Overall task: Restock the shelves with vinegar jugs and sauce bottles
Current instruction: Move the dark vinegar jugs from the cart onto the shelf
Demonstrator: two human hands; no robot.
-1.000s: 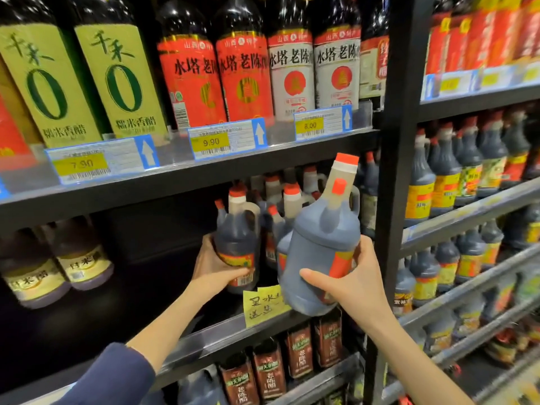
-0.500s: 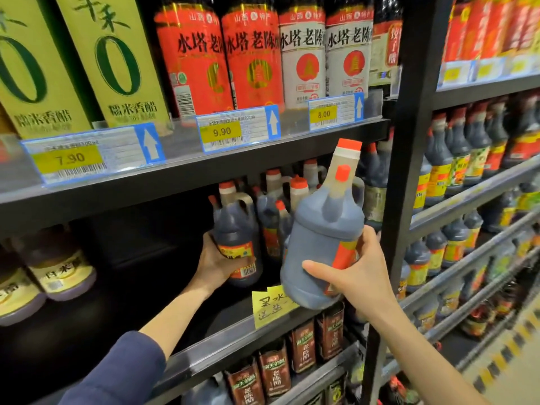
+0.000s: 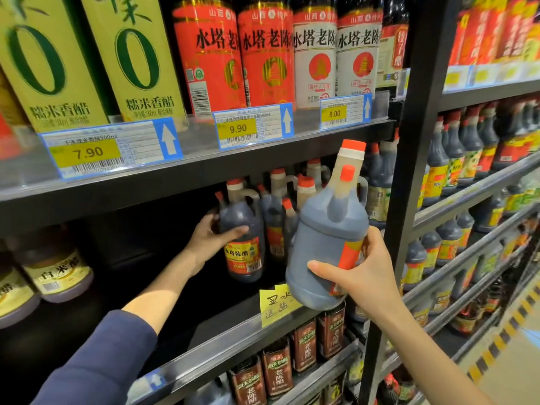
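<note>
Right hand [image 3: 359,276] clamped round the lower body of a dark vinegar jug [image 3: 327,238], thumb across the front, fingers curled round the orange-label side. This jug is in the air, tipped a little, just in front of the middle shelf [image 3: 222,346]. It is not set down. Left hand [image 3: 213,238] wraps a second jug [image 3: 242,247] that appears to stand on that shelf, with the thumb across its front and fingers behind.

Middle shelf, left to right:
- Broad dark gap [image 3: 131,258] at the centre. This is the biggest unfilled stretch in view.
- Pale-label bottles [image 3: 55,273] at the far left.
- Cluster of like jugs [image 3: 286,206] behind and to the right of the second jug, close-packed and orange-capped.
- Yellow handwritten note [image 3: 277,302] on the front lip, partly hidden by the held jug.

Progress, as a judgement:
- Restocking is partway. Some jugs are in, one is being steadied or shifted at the front, and one is waiting to go on.
- The held jug looks bound for a spot beside the second jug, and the gap would take several more.
- No sauce bottles are in hand, so that part cannot be judged.
</note>
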